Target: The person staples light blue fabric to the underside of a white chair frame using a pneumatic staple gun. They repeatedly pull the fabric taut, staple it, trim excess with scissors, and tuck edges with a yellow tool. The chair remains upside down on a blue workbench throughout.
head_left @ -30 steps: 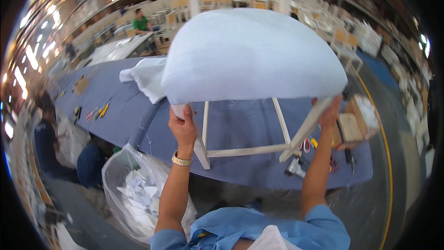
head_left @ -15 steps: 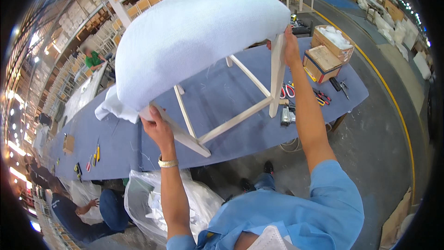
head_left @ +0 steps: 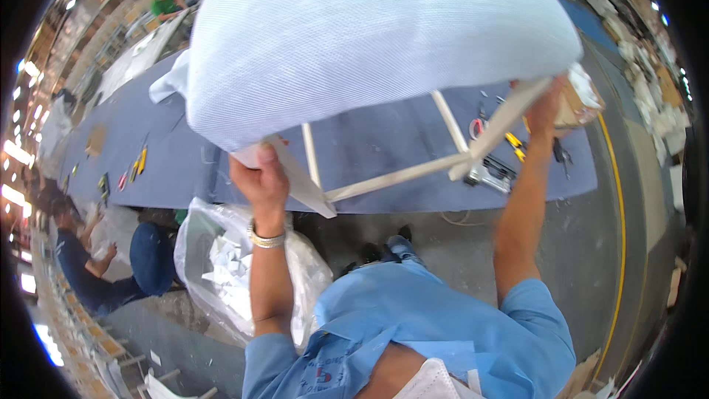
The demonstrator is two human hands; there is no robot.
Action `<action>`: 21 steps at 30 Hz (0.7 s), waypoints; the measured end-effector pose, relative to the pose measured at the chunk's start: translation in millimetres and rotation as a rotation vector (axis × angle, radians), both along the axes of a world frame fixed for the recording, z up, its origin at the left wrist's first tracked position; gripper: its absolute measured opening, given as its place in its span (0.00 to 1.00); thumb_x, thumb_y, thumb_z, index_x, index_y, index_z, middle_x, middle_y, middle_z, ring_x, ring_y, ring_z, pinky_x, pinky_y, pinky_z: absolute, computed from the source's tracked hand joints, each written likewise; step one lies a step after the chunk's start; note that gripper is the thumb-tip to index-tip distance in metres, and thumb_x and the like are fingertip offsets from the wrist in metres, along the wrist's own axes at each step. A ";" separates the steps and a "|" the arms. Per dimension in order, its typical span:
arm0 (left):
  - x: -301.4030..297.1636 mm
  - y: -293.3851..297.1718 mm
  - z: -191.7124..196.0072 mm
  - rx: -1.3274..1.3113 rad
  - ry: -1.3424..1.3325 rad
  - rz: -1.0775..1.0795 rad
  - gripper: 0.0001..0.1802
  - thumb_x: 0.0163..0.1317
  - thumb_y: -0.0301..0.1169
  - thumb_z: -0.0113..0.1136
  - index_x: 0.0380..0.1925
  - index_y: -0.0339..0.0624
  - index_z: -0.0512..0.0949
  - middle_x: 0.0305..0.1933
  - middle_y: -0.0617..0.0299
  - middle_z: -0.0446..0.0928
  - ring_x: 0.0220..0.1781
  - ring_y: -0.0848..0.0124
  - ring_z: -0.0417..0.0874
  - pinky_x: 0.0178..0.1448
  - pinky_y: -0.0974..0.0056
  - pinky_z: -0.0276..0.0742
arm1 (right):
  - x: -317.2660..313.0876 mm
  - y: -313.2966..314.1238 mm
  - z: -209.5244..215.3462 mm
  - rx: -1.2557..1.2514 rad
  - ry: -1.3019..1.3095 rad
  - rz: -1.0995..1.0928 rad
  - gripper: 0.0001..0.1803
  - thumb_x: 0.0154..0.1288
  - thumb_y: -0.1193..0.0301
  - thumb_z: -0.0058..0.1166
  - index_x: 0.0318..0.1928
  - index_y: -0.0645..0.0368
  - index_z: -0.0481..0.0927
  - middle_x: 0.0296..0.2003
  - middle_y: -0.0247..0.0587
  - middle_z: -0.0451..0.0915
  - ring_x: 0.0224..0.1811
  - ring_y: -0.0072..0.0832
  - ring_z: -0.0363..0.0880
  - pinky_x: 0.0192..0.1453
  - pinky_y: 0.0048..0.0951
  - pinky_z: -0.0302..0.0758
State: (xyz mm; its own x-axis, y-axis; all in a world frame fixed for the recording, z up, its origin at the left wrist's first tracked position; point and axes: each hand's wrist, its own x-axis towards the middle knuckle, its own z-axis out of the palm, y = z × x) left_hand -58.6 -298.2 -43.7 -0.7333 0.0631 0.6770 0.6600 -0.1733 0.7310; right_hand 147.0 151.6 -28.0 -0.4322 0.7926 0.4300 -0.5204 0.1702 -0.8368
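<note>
I hold up a stool with a big padded seat wrapped in pale blue-white fabric (head_left: 369, 37) and a white wooden frame (head_left: 399, 174). My left hand (head_left: 260, 181) grips one white leg near its lower end; a bracelet sits on that wrist. My right hand (head_left: 545, 107) grips the other leg at the upper right, just under the cushion. The stool is lifted above a long blue worktable (head_left: 185, 148), tilted, its seat filling the upper middle of the view.
Pliers, scissors and a stapler (head_left: 493, 174) lie on the table's right end beside a cardboard box (head_left: 580, 100). Small tools (head_left: 136, 166) lie on its left part. A clear bag of scraps (head_left: 221, 266) stands below. A seated person (head_left: 88, 266) is at left.
The stool has been raised and brought closer to my head, so the cushion fills more of the view. Both hands have kept their hold on the legs.
</note>
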 end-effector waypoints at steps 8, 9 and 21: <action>-56.8 11.8 153.0 -0.186 -0.189 -0.010 0.30 0.70 0.53 0.58 0.46 0.29 0.76 0.30 0.57 0.80 0.28 0.73 0.84 0.33 0.67 0.79 | -8.6 16.1 120.8 -0.004 -0.164 -0.025 0.33 0.72 0.43 0.51 0.60 0.58 0.73 0.43 0.43 0.82 0.37 0.32 0.81 0.40 0.33 0.79; -70.1 17.3 174.7 -0.251 -0.170 0.048 0.33 0.70 0.57 0.55 0.44 0.30 0.76 0.28 0.56 0.80 0.27 0.71 0.84 0.33 0.66 0.80 | -25.1 20.3 140.2 0.144 -0.300 -0.049 0.31 0.72 0.45 0.52 0.59 0.59 0.74 0.42 0.41 0.82 0.36 0.29 0.81 0.38 0.31 0.78; -240.6 122.3 245.8 -0.520 0.350 0.247 0.35 0.68 0.51 0.60 0.65 0.35 0.72 0.60 0.49 0.80 0.63 0.59 0.78 0.68 0.60 0.67 | -224.5 87.7 212.1 0.460 -0.300 0.113 0.30 0.68 0.54 0.63 0.60 0.64 0.76 0.44 0.43 0.83 0.32 0.21 0.84 0.34 0.20 0.82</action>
